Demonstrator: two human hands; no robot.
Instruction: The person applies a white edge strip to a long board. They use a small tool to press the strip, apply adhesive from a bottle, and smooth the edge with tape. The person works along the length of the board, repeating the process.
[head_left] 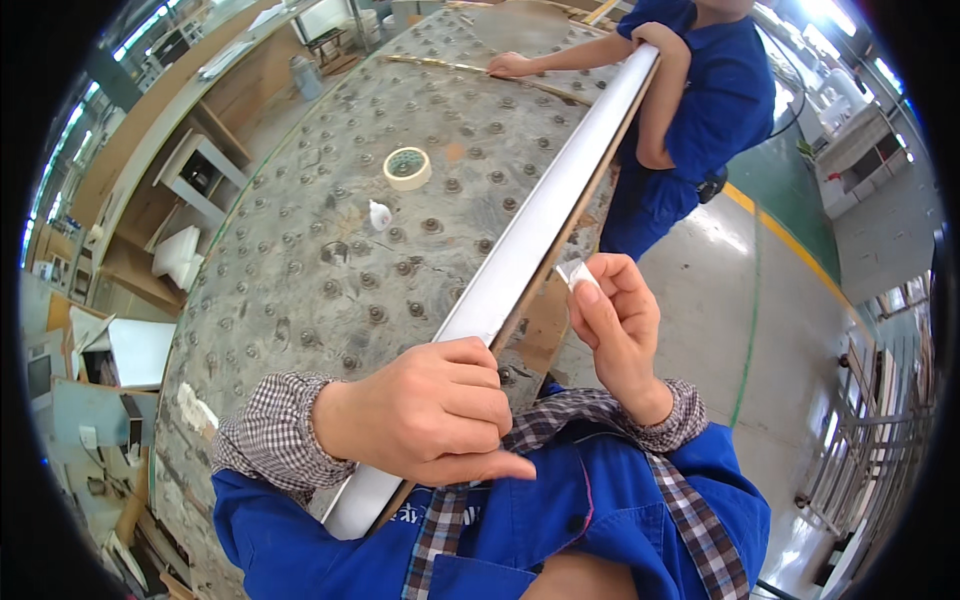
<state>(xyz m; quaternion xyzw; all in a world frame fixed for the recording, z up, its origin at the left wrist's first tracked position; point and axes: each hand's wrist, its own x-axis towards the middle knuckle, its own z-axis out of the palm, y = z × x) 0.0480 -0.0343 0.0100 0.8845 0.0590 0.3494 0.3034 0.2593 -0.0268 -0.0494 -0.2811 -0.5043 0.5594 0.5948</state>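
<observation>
A long white panel [545,210] with a brown edge runs slantwise from under my left arm to the far right. My left hand [425,410] lies across its near part, fingers curled over it and thumb stuck out to the right. Held up just right of the panel, my right hand [622,325] pinches a small white folded piece [576,272] with a shiny edge between thumb and fingers. What the piece is I cannot make out. At the panel's far end a co-worker [715,120] in blue has one hand bent over it.
Rows of dark round knobs cover the grey worktable [300,250]. On it are a cream tape roll [408,183] and a small white bottle [380,215]. The co-worker's other hand [512,65] touches a long thin strip [430,62]. Shelving stands left; a metal rack [860,450] stands right.
</observation>
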